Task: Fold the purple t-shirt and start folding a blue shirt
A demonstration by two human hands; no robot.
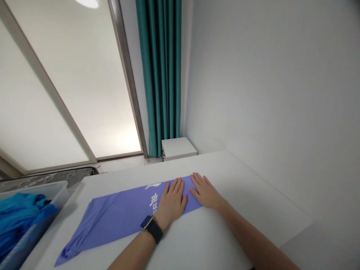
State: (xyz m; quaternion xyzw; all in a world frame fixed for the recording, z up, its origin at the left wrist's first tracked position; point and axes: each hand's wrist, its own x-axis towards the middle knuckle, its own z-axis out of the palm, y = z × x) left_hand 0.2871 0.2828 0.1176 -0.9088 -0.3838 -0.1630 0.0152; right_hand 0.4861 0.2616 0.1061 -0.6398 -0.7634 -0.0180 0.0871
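Note:
A purple garment (pixel 118 215) with white printed characters lies folded into a long strip across a white table (pixel 253 210). My left hand (pixel 172 202) rests flat on the right part of the strip, fingers stretched out; a black watch sits on its wrist. Right beside it, my right hand (pixel 204 192) also lies flat with fingers spread, pressing the strip's right end. Neither hand holds anything.
A clear plastic bin (pixel 60 193) with blue clothing (pixel 19 217) stands at the table's left. Behind the table are a small white cabinet (pixel 178 147), a teal curtain (pixel 161 75) and a large frosted window (pixel 70 86). A white wall runs along the right.

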